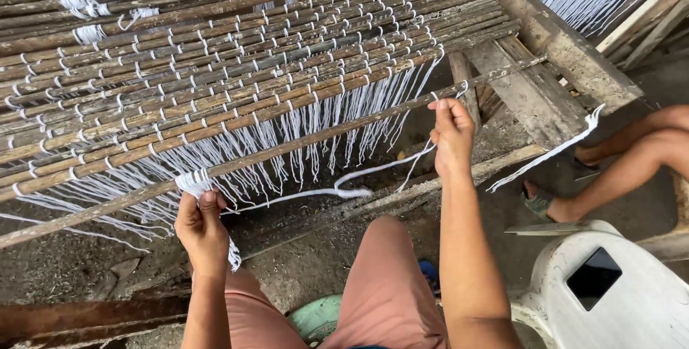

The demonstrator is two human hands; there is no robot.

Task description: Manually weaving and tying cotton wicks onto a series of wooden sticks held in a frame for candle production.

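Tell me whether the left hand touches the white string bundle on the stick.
Touching. The head view shows the left hand pinching the white string bundle wrapped on the stick, no gap.

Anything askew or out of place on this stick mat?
The loose stick under both hands, left hand and right hand, sits apart from the tied rows. Strings hang unevenly below.

**Layout at the stick frame**

Mat of tied sticks (237,54) lies ahead, strings (316,123) hanging off its near edge. Loose stick (287,149) just before that edge; left hand (202,230) at its left part, right hand (452,137) toward its right. Plastic chair (610,291) near right; another person's legs (631,159) behind it.
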